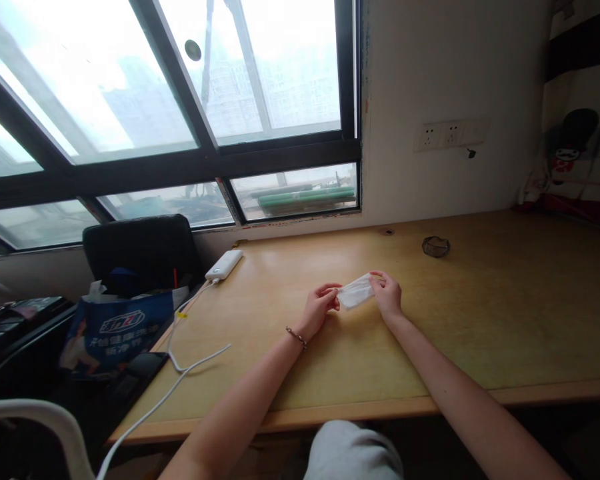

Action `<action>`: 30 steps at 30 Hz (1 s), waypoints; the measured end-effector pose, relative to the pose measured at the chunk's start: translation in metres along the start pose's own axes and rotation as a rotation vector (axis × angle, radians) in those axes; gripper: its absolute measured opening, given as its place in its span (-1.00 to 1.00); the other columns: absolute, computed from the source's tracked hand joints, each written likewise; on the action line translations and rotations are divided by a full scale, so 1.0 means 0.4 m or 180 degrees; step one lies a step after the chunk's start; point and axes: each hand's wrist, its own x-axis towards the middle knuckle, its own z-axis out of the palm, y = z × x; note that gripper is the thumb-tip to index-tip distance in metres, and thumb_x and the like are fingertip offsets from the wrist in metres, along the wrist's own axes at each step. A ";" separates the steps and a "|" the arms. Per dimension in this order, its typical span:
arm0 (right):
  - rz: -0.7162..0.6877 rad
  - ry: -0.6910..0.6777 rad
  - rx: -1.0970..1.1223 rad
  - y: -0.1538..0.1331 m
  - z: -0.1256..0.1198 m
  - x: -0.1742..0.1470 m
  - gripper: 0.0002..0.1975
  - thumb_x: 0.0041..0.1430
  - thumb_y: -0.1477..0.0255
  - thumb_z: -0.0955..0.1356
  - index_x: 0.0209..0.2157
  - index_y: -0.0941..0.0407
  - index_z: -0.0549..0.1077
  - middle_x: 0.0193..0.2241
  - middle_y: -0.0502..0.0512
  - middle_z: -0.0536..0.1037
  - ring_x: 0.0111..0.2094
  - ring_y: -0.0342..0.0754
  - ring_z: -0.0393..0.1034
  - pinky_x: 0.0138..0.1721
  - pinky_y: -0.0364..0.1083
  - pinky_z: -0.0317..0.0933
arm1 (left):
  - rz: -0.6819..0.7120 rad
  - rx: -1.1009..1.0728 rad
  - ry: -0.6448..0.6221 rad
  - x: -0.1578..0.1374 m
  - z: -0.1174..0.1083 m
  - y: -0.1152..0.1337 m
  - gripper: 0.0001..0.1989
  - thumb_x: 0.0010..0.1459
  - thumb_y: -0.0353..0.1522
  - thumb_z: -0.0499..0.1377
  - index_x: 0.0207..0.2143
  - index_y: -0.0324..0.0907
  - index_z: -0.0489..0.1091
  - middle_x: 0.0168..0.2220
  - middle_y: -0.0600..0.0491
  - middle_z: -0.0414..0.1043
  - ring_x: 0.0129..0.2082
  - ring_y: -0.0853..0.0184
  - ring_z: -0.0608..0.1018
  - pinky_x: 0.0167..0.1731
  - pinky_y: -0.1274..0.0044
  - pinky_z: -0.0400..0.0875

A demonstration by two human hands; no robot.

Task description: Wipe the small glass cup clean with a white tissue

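A white, folded tissue (356, 293) is stretched between my two hands, a little above the wooden desk (280, 360). My left hand (323, 305) pinches its left edge between thumb and fingers. At the tissue's upper right corner, my right hand (387, 293) grips it the same way. The tissue looks thin and slightly creased, with its lower edge hanging free. A beaded bracelet (296, 337) circles my left wrist.
A white power bank (224, 265) with a white cable (190, 367) lies at the desk's left edge. Farther right is a dark wire-like bowl (436, 247). Left of the desk stand a blue bag (117, 333) and a black chair (140, 247). Windows and a wall rise behind.
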 end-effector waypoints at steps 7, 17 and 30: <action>-0.0293 0.0311 -0.1185 0.017 -0.010 0.013 -0.66 -0.01 0.39 0.22 -0.19 0.23 0.38 -0.27 0.25 0.47 -0.24 0.04 0.34 -0.21 -0.04 0.17 | 0.0863 0.1428 0.0373 0.004 -0.016 -0.005 -0.75 0.05 -0.29 0.05 -0.28 -0.25 0.38 -0.51 0.04 0.36 -0.48 0.40 0.44 -0.41 0.51 0.36; -0.1086 -0.0952 -0.2668 0.002 0.015 -0.036 -0.74 0.09 0.54 0.14 -0.29 0.21 0.42 -0.22 0.21 0.40 -0.13 -0.02 0.15 -0.09 -0.12 0.00 | 0.1846 0.4174 -0.1542 -0.035 0.042 0.016 -0.62 0.15 -0.25 -0.06 0.02 -0.11 0.19 0.03 -0.02 0.22 0.08 0.29 0.21 0.08 0.34 0.02; -0.1102 -0.1004 -0.2689 -0.024 0.000 -0.066 -0.73 0.08 0.57 0.13 -0.26 0.19 0.40 -0.22 0.22 0.40 -0.14 -0.01 0.18 -0.14 -0.12 0.03 | 0.1534 0.3819 -0.1675 -0.034 0.029 0.021 -0.63 0.13 -0.23 -0.04 -0.01 -0.04 0.24 0.04 0.00 0.23 0.08 0.24 0.20 0.08 0.33 -0.05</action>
